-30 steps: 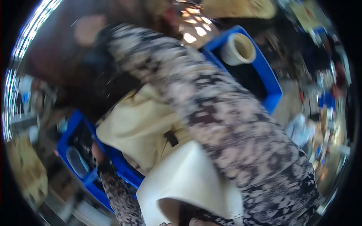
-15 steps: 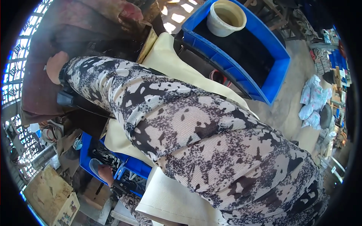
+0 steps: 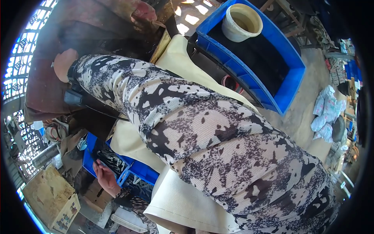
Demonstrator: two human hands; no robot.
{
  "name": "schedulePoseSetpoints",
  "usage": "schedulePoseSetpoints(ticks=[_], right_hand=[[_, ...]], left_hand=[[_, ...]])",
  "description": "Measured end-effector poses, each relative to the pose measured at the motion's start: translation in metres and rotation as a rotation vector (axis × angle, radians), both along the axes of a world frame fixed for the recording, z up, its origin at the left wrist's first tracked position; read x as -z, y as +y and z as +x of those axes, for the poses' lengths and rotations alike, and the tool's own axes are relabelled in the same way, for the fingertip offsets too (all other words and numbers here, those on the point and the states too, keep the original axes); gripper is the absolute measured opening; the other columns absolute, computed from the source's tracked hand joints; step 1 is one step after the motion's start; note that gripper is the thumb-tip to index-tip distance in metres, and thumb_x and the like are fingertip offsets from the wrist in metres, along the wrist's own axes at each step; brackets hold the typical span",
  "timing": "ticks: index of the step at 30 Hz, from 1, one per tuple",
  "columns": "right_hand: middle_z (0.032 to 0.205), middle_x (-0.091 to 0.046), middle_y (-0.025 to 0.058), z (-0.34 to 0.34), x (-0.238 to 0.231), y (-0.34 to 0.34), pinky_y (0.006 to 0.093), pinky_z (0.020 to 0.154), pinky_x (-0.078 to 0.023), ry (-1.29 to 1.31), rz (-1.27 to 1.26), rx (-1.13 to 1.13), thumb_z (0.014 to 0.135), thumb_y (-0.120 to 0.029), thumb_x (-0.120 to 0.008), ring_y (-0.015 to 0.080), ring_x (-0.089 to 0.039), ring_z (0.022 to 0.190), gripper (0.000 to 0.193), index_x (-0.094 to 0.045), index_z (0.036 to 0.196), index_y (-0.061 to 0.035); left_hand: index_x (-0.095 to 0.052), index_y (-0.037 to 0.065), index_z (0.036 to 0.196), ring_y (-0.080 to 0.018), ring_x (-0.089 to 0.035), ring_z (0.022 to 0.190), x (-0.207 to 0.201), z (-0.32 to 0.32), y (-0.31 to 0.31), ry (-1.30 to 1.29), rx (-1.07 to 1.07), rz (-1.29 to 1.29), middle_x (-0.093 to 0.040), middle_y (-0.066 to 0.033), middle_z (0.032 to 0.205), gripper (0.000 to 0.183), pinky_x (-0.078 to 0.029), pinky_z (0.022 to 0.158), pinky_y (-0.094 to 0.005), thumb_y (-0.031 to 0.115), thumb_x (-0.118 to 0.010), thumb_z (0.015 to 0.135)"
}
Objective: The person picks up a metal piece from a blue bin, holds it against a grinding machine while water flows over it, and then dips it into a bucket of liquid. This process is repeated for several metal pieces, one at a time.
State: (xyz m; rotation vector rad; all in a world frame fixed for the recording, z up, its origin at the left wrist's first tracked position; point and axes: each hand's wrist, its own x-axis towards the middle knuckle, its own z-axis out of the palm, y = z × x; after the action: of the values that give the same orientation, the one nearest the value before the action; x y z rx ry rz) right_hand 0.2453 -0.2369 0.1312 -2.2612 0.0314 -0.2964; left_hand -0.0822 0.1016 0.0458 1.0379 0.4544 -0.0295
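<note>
My right arm in a camouflage sleeve crosses the view from the lower right. At its end, my right hand [image 3: 65,65] is closed against a dark brown cloth cover [image 3: 46,91]; a small light tip shows at its outer edge, but what it grips is hidden. A black box-shaped device [image 3: 73,97] with a cable hangs by that wrist. At the lower left, my left hand [image 3: 105,177] is open, fingers stretched out and holding nothing visible. It is at the edge of a blue bin [image 3: 89,156] with thin dark and metallic pieces inside. A cream apron [image 3: 187,201] lies beneath my arms.
A large blue tray [image 3: 286,93] with a whitish bucket [image 3: 241,25] stands at the upper right. White bags [image 3: 325,113] lie on the floor at far right. A stained wooden box [image 3: 48,197] is at the lower left, and a lattice screen [image 3: 19,66] runs along the left side.
My left hand held a pale, oval, see-through-looking item over the blue bin; that item is gone from it and the fingers have opened. My right hand keeps its place on the cover.
</note>
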Motion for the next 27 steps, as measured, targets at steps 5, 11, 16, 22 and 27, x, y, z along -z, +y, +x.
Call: schedulePoseSetpoints(ticks=[5,11,16,22,27], right_hand=[[0.087,-0.073,0.0028,-0.009,-0.004,0.003,0.0340,0.064,-0.046,-0.072,-0.116,0.084,0.084,-0.018,-0.063,0.0204,-0.070,0.083,0.014,-0.073,0.092,-0.0140],[0.088,-0.073,0.0031,-0.016,-0.006,0.018,0.0340,0.063,-0.048,-0.087,-0.112,0.055,0.084,-0.018,-0.062,0.0201,-0.071,0.084,0.016,-0.073,0.094,-0.0135],[0.099,-0.071,0.0029,-0.007,-0.006,0.011,0.0341,0.078,-0.045,0.054,-0.006,0.059,0.094,-0.032,-0.054,0.0212,-0.065,0.100,0.027,-0.074,0.100,-0.0138],[0.102,-0.071,0.0028,-0.011,-0.009,0.005,0.0350,0.077,-0.044,0.082,-0.021,0.003,0.096,-0.030,-0.051,0.0205,-0.065,0.100,0.028,-0.073,0.103,-0.0148],[0.092,-0.074,0.0035,-0.024,-0.012,0.012,0.0325,0.063,-0.048,-0.103,-0.065,0.109,0.086,-0.016,-0.061,0.0197,-0.071,0.086,0.018,-0.074,0.098,-0.0134]], left_hand=[[-0.049,0.002,0.133,-0.0169,-0.062,0.095,0.002,0.042,-0.067,-0.127,0.369,-0.372,-0.060,-0.0165,0.125,0.035,-0.055,0.079,-0.0262,0.005,-0.049,0.099],[-0.052,0.002,0.130,-0.0171,-0.060,0.099,-0.014,0.075,-0.119,-0.265,0.422,-0.198,-0.062,-0.0131,0.117,0.033,-0.052,0.083,-0.0298,0.002,-0.052,0.097],[-0.065,0.007,0.107,-0.0074,-0.057,0.077,-0.004,0.105,-0.165,-0.227,0.284,0.724,-0.064,-0.0019,0.102,0.020,-0.049,0.071,-0.0222,0.002,-0.051,0.094],[-0.061,0.011,0.102,-0.0027,-0.042,0.065,0.029,0.140,-0.172,-0.239,0.344,1.008,-0.054,0.0046,0.085,0.021,-0.036,0.058,-0.0192,0.002,-0.048,0.089],[-0.060,0.008,0.092,-0.0046,-0.048,0.076,0.039,0.138,-0.164,-0.234,0.259,0.944,-0.055,0.0034,0.083,0.010,-0.039,0.068,-0.0198,0.001,-0.057,0.087]])
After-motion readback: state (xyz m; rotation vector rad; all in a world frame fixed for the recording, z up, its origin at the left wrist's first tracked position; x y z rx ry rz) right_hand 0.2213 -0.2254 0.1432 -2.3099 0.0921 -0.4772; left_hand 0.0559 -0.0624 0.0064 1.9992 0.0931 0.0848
